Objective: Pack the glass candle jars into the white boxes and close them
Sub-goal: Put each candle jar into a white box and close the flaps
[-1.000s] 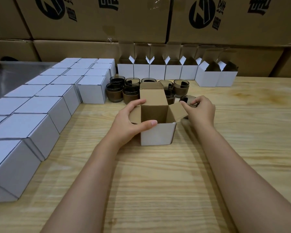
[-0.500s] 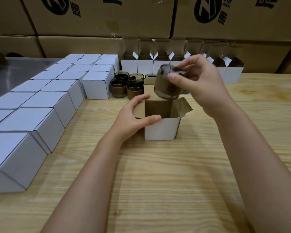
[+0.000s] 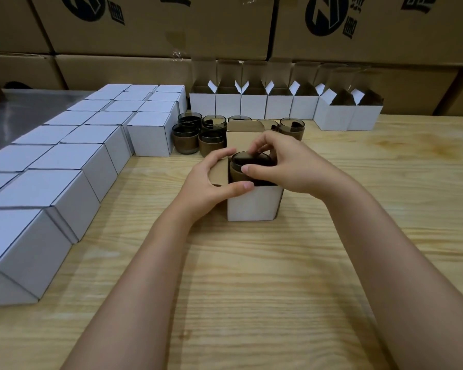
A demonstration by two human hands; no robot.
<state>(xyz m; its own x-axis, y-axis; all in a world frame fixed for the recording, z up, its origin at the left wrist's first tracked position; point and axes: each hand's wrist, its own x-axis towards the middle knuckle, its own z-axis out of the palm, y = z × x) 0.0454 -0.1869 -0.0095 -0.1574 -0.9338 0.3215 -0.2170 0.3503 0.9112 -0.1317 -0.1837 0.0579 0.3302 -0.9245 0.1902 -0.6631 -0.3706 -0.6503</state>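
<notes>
Fingers [image 3: 262, 145] of right hand [image 3: 292, 166] curl over the rim of a glass candle jar [image 3: 245, 162], thumb on its near side, pinching it. Jar is partway inside the open white box [image 3: 254, 204], upper part above the box edge. Left hand [image 3: 206, 182] grips the box's left flap, thumb across the front top edge. Box stands on the worktop [image 3: 251, 276]. Behind it, more jars [image 3: 211, 137]; row of open boxes [image 3: 254, 105] further back; closed boxes [image 3: 64, 182] at left.
</notes>
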